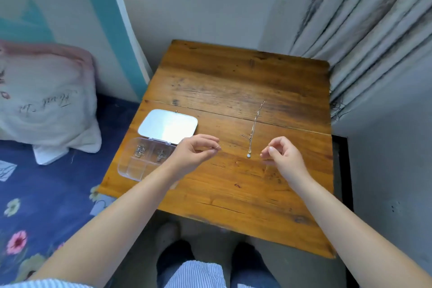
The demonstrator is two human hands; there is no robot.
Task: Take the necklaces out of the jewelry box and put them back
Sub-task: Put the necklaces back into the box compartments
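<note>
Head view: L hand [195,151] & R hand [281,154] pinched, contents unclear; necklace [253,127] between.

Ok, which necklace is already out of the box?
The pendant necklace, stretched straight on the table between both hands; the others sit bunched in the box's far compartments.

soft daylight, glare on box lid [167,125], wide-angle edge warp, slight blur.
</note>
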